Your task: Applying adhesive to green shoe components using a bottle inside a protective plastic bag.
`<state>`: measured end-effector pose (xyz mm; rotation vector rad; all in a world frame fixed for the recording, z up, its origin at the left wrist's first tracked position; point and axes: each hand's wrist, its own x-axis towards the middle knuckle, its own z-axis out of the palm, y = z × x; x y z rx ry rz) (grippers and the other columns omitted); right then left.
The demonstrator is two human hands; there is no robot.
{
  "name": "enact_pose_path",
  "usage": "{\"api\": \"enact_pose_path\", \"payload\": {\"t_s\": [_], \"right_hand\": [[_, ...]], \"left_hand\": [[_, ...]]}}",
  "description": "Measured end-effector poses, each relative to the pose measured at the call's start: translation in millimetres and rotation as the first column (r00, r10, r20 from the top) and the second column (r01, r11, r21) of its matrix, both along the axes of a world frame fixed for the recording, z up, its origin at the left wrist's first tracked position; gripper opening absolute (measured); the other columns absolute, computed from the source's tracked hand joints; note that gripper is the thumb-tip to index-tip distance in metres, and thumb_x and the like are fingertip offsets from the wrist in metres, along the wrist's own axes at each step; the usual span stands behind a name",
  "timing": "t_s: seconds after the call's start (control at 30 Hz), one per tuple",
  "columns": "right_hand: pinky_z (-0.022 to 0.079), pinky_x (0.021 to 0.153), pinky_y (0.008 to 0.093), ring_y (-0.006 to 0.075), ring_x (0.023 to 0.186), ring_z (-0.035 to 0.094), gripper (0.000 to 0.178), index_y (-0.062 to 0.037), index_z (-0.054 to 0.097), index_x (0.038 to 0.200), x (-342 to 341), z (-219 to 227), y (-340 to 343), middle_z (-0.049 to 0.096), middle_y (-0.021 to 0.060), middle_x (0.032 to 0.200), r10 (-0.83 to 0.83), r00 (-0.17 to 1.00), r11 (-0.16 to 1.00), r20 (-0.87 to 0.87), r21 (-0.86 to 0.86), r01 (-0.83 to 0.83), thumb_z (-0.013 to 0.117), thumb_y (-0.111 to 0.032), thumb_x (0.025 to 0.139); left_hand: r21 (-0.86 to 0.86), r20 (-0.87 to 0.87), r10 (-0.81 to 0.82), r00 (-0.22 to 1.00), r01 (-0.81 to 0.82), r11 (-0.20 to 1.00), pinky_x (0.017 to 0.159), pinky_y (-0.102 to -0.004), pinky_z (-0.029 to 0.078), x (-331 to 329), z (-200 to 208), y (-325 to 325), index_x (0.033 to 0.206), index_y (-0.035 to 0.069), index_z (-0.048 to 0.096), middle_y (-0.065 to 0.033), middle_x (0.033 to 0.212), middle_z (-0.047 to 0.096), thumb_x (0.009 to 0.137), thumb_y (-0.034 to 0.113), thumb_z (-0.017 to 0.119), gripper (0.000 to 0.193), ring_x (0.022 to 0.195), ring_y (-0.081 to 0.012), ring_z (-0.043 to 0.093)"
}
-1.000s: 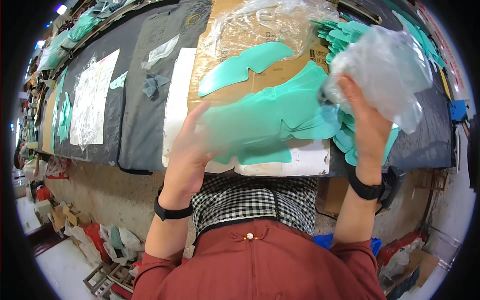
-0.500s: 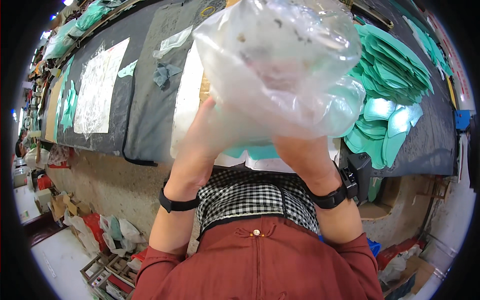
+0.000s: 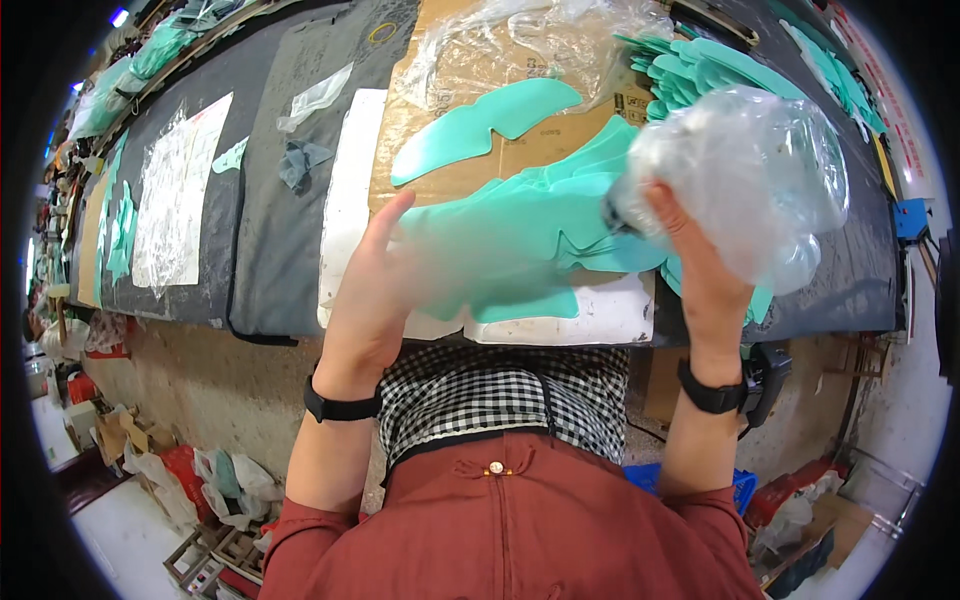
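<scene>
Right hand (image 3: 705, 270) grips a bunched, clear plastic bag (image 3: 745, 190) over fanned mint-green sheet cut-outs (image 3: 570, 190), apparently working them; left hand (image 3: 365, 285) blurred, hold unclear; next calls for steadiness.

Crumpled grey-blue scrap (image 3: 302, 165), probably cloth

Here are our green sheets (image 3: 585, 205), smooth and notched, fanned into an uneven, overlapping stack low over the tabletop (image 3: 280, 240), the left end lost to blur. And there's our plastic bag (image 3: 735, 175), clear to milky, crumpled and bulging, gripped and raised, hiding the stack's right end from us.
</scene>
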<state>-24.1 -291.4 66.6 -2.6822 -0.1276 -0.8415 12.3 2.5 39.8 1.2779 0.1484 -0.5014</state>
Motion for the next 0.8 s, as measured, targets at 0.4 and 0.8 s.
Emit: {"api": "enact_pose_path", "payload": {"t_s": [0.4, 0.8], "right_hand": [[0.048, 0.104, 0.0358, 0.0183, 0.12, 0.059, 0.047, -0.0018, 0.059, 0.132, -18, 4, -56, 0.061, 0.0073, 0.132, -0.275, 0.942, 0.345, 0.195, 0.934, -0.092, 0.077, -0.009, 0.089], [0.052, 0.099, 0.0359, 0.0222, 0.112, 0.064, 0.038, 0.001, 0.067, 0.123, -3, 6, -8, 0.066, 0.0111, 0.125, -0.048, 0.995, 0.509, 0.089, 0.859, -0.053, 0.076, -0.002, 0.087]], "left_hand": [[-0.129, 0.438, 0.206, 0.875, -0.166, 0.978, 0.096, -0.0325, 0.055, 5, 27, 1, 0.127, -0.002, 0.06, -0.0133, 0.118, 0.071, 0.096, -0.005, 0.06, 0.032, 0.112, -0.0198, 0.067], [0.697, 0.692, -0.562, 0.454, -0.216, 0.684, 0.109, -0.0479, 0.044, -8, -1, -8, 0.102, 0.005, 0.072, -0.0175, 0.127, 0.065, 0.079, 0.0, 0.073, 0.024, 0.127, -0.039, 0.057]]}}
